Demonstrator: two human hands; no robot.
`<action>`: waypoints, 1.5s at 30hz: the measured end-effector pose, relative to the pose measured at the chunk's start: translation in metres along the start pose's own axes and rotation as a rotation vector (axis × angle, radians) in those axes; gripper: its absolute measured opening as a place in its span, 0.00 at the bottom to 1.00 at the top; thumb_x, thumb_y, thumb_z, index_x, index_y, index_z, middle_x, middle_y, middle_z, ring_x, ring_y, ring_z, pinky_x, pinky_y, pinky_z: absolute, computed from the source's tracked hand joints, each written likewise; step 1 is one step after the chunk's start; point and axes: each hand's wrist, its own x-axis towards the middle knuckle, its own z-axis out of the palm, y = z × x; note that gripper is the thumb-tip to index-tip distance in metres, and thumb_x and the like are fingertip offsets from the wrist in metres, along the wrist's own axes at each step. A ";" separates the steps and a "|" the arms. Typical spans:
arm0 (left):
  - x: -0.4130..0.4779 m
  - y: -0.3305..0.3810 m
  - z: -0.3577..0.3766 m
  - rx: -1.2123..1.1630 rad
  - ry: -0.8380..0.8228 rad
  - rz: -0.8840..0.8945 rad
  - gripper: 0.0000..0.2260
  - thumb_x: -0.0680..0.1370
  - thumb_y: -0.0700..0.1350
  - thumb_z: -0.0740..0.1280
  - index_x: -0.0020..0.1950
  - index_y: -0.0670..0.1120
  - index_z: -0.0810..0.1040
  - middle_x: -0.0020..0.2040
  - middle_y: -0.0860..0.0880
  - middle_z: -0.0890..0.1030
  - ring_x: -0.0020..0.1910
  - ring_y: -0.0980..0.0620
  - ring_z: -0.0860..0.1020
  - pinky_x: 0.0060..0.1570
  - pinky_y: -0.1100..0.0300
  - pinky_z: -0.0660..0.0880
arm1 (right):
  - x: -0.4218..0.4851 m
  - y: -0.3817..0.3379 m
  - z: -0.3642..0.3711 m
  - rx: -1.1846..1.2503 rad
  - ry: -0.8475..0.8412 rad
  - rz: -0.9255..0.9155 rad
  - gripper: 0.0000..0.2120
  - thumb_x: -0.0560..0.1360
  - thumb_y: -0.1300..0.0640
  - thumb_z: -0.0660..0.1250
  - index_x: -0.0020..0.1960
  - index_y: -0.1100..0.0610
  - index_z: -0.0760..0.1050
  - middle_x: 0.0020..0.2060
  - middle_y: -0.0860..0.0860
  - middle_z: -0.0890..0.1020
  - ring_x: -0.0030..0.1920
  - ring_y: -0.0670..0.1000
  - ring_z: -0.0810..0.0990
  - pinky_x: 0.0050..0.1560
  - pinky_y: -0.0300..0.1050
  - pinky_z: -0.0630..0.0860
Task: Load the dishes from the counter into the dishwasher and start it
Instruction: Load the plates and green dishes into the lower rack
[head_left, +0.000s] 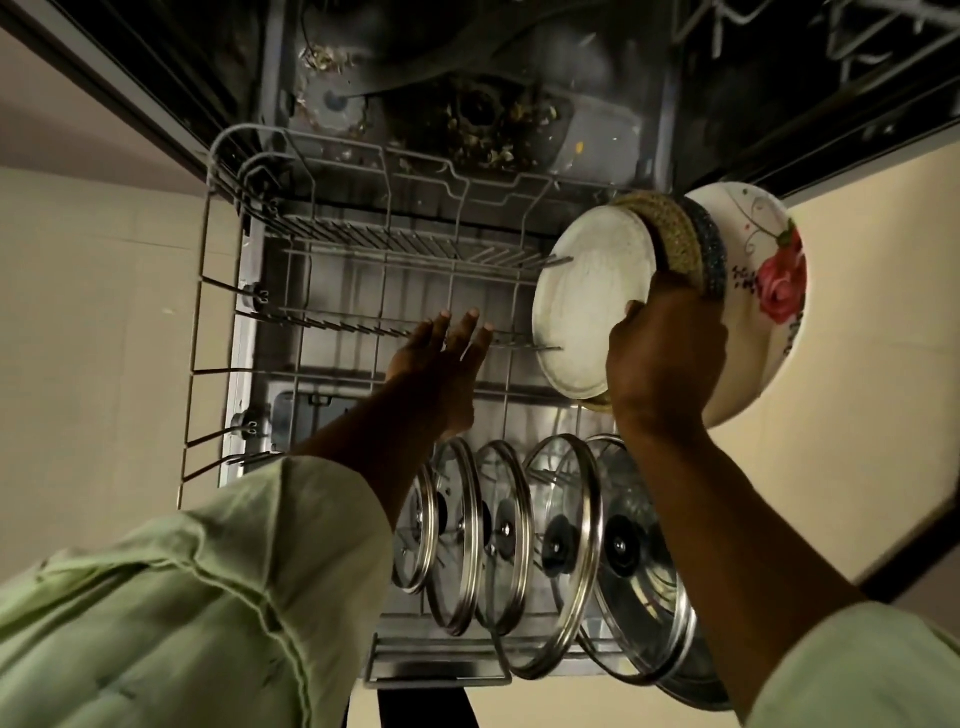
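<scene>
My right hand (665, 358) grips a stack of plates on edge over the right side of the pulled-out lower rack (332, 249). The stack has a plain white plate (587, 301) in front, a speckled brown plate (670, 234) and a dark speckled one behind it, and a large white plate with a red rose (769, 291) at the back. My left hand (441, 358) reaches over the rack's middle tines with straight fingers, holding nothing. Several glass pot lids (566, 551) with steel rims stand upright in the rack's near rows.
The dishwasher tub (467, 104) is open, with food scraps around the filter on its floor. The upper rack (831, 41) shows at the top right. Pale floor tiles (93, 312) lie on both sides of the open door.
</scene>
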 end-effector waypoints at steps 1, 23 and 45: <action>-0.001 0.000 -0.002 0.001 -0.005 -0.001 0.43 0.79 0.50 0.64 0.79 0.49 0.33 0.79 0.45 0.33 0.79 0.42 0.37 0.76 0.48 0.38 | -0.004 -0.002 0.001 -0.001 0.022 0.002 0.14 0.81 0.61 0.62 0.65 0.62 0.73 0.58 0.61 0.80 0.59 0.61 0.78 0.55 0.52 0.75; -0.085 -0.021 -0.002 -0.051 0.235 -0.037 0.32 0.84 0.55 0.54 0.81 0.52 0.39 0.80 0.46 0.34 0.79 0.42 0.39 0.76 0.43 0.38 | -0.096 -0.016 0.020 0.052 -0.009 -0.378 0.24 0.73 0.59 0.70 0.67 0.65 0.71 0.63 0.62 0.76 0.65 0.62 0.74 0.70 0.59 0.67; -0.431 -0.037 -0.075 -0.236 0.351 -0.315 0.29 0.84 0.53 0.52 0.82 0.48 0.44 0.81 0.44 0.38 0.80 0.43 0.41 0.77 0.42 0.41 | -0.286 -0.083 -0.204 0.187 -0.286 -0.480 0.32 0.82 0.48 0.58 0.80 0.58 0.49 0.79 0.55 0.52 0.79 0.55 0.49 0.78 0.51 0.48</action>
